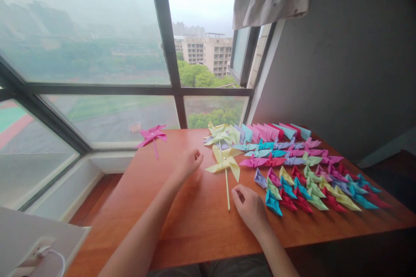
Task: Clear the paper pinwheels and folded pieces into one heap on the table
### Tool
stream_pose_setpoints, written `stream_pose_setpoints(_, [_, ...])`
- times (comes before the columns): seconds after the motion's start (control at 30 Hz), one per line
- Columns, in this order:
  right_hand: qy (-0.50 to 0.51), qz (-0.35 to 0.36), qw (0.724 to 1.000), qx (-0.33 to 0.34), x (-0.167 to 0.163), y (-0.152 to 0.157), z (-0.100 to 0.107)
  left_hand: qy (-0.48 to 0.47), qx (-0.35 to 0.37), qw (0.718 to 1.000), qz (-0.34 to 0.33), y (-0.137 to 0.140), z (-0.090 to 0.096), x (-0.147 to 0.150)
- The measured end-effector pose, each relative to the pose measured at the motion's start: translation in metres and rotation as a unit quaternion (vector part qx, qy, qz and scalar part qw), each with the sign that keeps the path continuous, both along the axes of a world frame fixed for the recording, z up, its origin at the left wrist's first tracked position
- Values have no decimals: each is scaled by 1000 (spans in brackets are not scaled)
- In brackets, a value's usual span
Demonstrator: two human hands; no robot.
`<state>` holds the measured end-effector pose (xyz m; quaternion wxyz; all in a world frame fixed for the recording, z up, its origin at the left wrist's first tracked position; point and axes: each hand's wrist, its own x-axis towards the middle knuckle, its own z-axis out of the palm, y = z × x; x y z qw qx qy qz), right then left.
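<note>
A pale yellow paper pinwheel (225, 162) lies on the wooden table between my hands, its thin stick (228, 190) pointing toward me. My left hand (189, 162) is held left of its blades, fingers curled in and nothing visible in them. Just right of the stick's lower part, my right hand (250, 205) rests with loosely curled fingers, close to the stick but seemingly apart from it. Behind the yellow pinwheel sits a pale green pinwheel (219, 134), partly overlapped. A magenta pinwheel (152, 134) lies at the table's far left corner.
Rows of folded paper boats (320, 192) and paper cranes (264, 161) cover the table's right side, with folded paper pieces (260, 132) lined up behind. Windows (107, 117) border the far edge. A socket with a white plug (42, 251) is at lower left.
</note>
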<state>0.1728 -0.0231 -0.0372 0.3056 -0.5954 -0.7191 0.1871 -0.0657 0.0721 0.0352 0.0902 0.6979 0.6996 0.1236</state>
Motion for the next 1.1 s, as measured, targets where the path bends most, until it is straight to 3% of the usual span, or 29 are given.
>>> stream_pose_setpoints(0.1, [2,2,1000,2,0,0,1,-21,-9,999,-35,4,-4,39])
stream_pose_setpoints(0.2, [6,1,1000,4,0,0,1,-18,-31,999,-26,12,-9,63])
stream_pose_setpoints(0.5, [12,3,1000,9,0,2,-1,-14,-74,997,10,21,-20,84])
stream_pose_setpoints(0.87, [9,5,1000,-4,-2,-5,19,-74,-24,996,31,19,-18,71])
stream_pose_setpoints(1.1, [6,9,1000,-4,-1,-4,17,-67,38,992,101,4,1,11])
